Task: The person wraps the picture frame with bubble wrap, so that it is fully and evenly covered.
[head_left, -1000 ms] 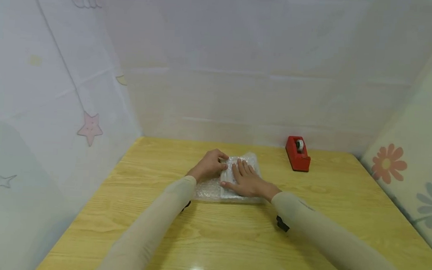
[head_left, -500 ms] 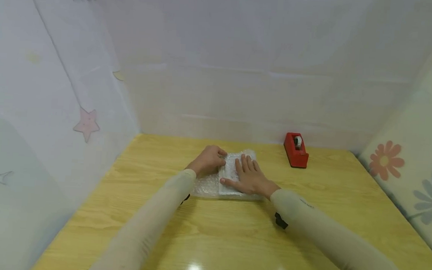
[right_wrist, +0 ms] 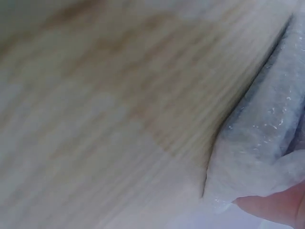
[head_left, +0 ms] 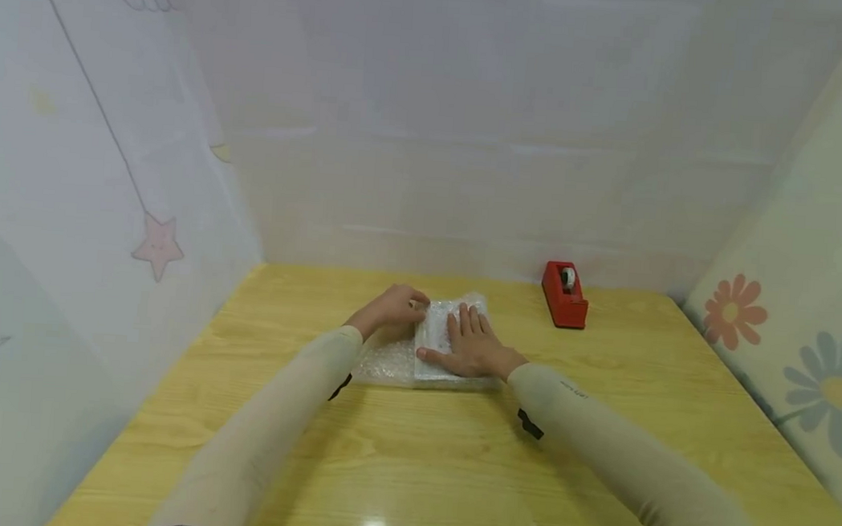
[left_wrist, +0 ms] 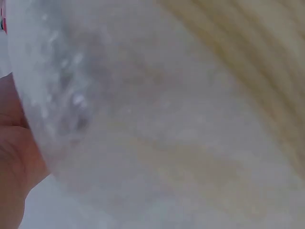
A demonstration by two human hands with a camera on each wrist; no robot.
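Note:
Bubble wrap (head_left: 386, 364) lies on the wooden table, folded around a flat white rectangular packet (head_left: 431, 328). My right hand (head_left: 472, 353) presses flat on the wrapped packet, fingers straight and thumb out to the left. At the packet's upper left edge my left hand (head_left: 395, 306) pinches the wrap between curled fingers and thumb. A loose part of the wrap stretches left, below that hand. In the left wrist view the cloudy bubble wrap (left_wrist: 157, 109) fills most of the picture, with part of the hand (left_wrist: 19, 157) at its left edge. The right wrist view shows the packet's padded side (right_wrist: 257, 129).
A red tape dispenser (head_left: 565, 296) with a roll of tape stands at the back right of the table (head_left: 395, 454). Pale printed sheets (head_left: 412, 174) enclose the table behind and on both sides.
The head view has shifted slightly, so everything sits a little further left. Both hands keep nearly the same places on the wrapped packet.

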